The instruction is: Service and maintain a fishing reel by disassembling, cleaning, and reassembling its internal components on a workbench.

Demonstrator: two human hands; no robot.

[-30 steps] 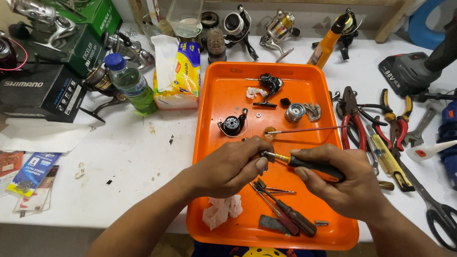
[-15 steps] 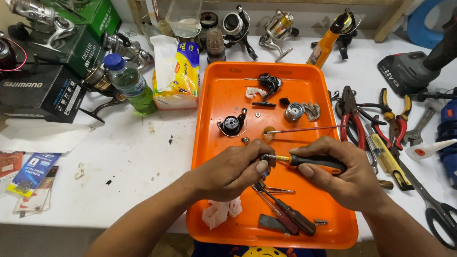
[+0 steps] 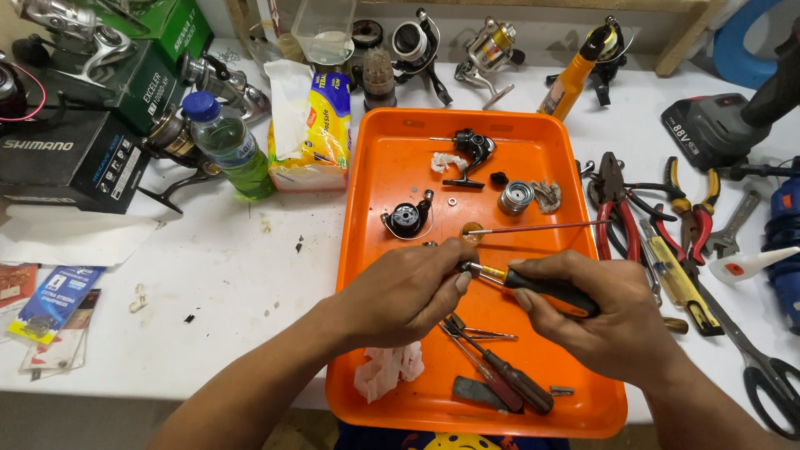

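Your right hand (image 3: 612, 321) is closed around the black handle of a screwdriver (image 3: 533, 286), just right of the frame's centre, with its tip pointing left into your left hand. Your left hand (image 3: 408, 292) is curled shut around a small part at the screwdriver's tip; the part itself is hidden by your fingers, so I cannot tell what it is. Both hands sit over the lower middle of an orange tray (image 3: 392, 179). Below them on the tray lie a second screwdriver (image 3: 508, 379) with a dark handle and a crumpled white cloth (image 3: 385, 371). Above them lie a thin rod (image 3: 542, 227), a black round part (image 3: 406, 218), a silver spool (image 3: 517, 197) and a black reel body (image 3: 472, 150). Right of the tray, pliers (image 3: 615, 200) and scissors (image 3: 762, 367) rest on the white table (image 3: 217, 275). A green bottle (image 3: 225, 146) stands at upper left.
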